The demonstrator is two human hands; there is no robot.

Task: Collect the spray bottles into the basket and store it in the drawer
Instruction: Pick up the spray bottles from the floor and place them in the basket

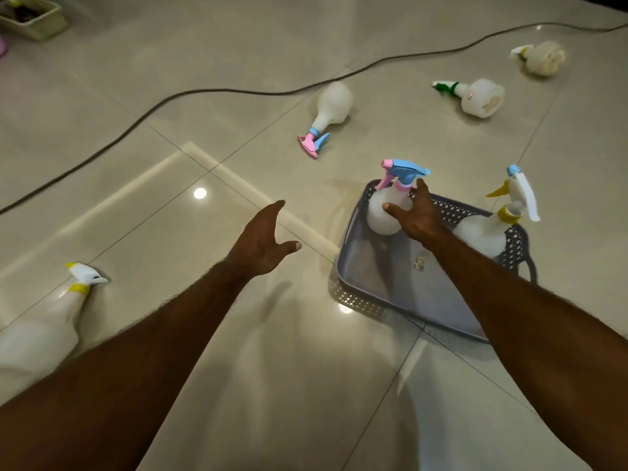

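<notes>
Glossy tile floor (pixel 204 334): grey basket (pixel 390 287), 4 spray bottles lying loose (pixel 331 103) (pixel 481 96) (pixel 543 57) (pixel 44 331), dark cable (pixel 170 98), green tray (pixel 37 20) far left.

Dim, warm indoor light falls from overhead fixtures, mirrored as 2 small round glare spots on the glossy floor tiles (pixel 142 107), 1 left of centre and 1 beside the basket (pixel 380 294). A pale rectangular reflection streaks across the tiles. Soft shadows trail beneath both forearms. Wide-angle distortion bends the tile joints and the cable (pixel 238 91) toward the frame edges. Motion blur softens the far bottles (pixel 482 96) at upper right and the near bottle (pixel 40 334) at lower left; the corners darken.
</notes>
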